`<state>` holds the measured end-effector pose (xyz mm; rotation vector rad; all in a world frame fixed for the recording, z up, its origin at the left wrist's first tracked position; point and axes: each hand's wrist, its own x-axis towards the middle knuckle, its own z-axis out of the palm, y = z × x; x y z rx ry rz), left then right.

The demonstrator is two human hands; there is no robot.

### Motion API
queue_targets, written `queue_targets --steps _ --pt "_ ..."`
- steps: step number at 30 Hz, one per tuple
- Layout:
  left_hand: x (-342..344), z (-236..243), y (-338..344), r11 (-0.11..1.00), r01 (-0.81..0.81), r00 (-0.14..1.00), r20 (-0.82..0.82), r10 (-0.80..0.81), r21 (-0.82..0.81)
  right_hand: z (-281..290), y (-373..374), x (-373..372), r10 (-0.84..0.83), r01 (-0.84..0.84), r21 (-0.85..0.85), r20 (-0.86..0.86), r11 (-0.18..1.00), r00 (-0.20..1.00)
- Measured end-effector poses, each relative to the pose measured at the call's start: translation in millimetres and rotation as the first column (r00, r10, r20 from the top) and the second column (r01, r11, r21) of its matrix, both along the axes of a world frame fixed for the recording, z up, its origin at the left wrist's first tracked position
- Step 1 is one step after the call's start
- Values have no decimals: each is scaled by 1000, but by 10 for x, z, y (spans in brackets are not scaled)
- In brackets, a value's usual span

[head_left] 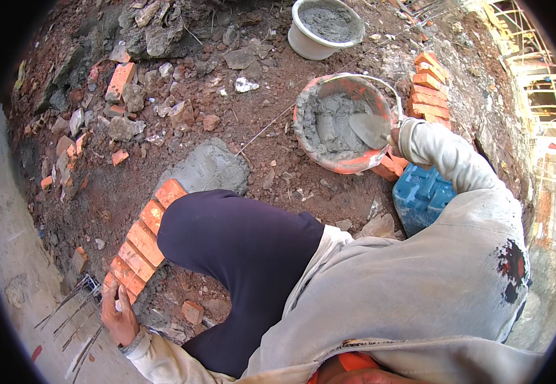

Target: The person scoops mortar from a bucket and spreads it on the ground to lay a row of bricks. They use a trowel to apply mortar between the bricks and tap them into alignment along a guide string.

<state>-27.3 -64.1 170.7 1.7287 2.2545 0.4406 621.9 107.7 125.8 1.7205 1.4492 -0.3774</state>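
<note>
At the lower left, my left hand (120, 317) rests at the near end of a row of orange bricks (143, 242), its fingers apart and touching the end brick. My right hand (395, 139) is closed round the handle of a trowel (369, 130). The trowel's blade lies over the wet grey mortar (334, 121) inside an orange bucket (345, 168). A pale bucket handle curves up beside my right hand. Spread mortar (209, 168) lies on the soil just beyond the brick row, whose right side is partly hidden by my knee.
A white bucket of mortar (321, 46) stands at the far side. Stacked bricks (429, 96) and a blue jerrycan (419, 198) sit at the right. A string (268, 127) runs across the rubble-strewn soil. Steel rods (79, 320) stick out near my left hand, beside a concrete surface (15, 256).
</note>
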Motion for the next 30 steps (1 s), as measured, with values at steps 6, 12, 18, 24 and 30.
queue_targets --steps 6,12,18,24,30 --pt "84 108 93 993 41 999 -13 -40 107 -504 -124 -64 -94 104 17 -300 994 949" --pt "191 100 246 964 190 981 -87 -176 187 -938 -27 -838 -439 630 -51 -761 775 478" --pt "115 143 139 976 114 993 -47 -107 184 -1180 -69 -40 -489 31 -998 -54 55 -871" --pt "82 250 77 983 91 995 -53 -84 159 -484 -4 264 -627 480 -860 -472 173 -619" --pt "210 219 130 977 126 992 -52 -119 171 -307 16 -184 -101 112 46 -205 993 974"
